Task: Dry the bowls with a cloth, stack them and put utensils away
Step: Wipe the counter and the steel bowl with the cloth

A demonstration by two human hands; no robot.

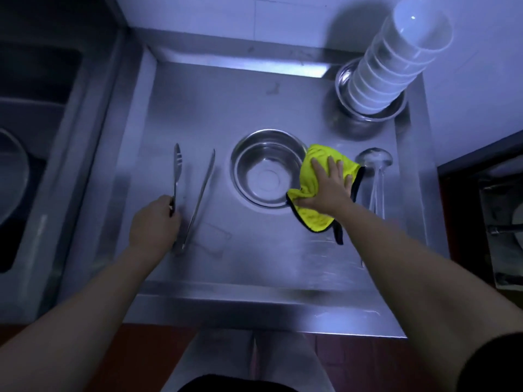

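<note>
Steel bowl [266,168] at desk [254,264] centre, likely rigid, light, slick if wet: best taken at rim. Right grip [325,185] pinching soft yellow cloth [314,219] at bowl's right rim; left grip [154,222] curled round slotted utensil [177,171] handle, beside tongs [201,193]. White bowl stack [396,60] rear right

1. A kitchen, likely a catering one: a steel counter [254,264] fills mid-frame.
2. Upper right: white bowls [396,66] stacked high in steel ones.
3. Centre: a steel bowl [266,168], tongs [202,193] to its left, a ladle [374,162] to its right.
4. Top: a tiled wall [226,12]. Far left: what looks like a basin [34,80].
</note>
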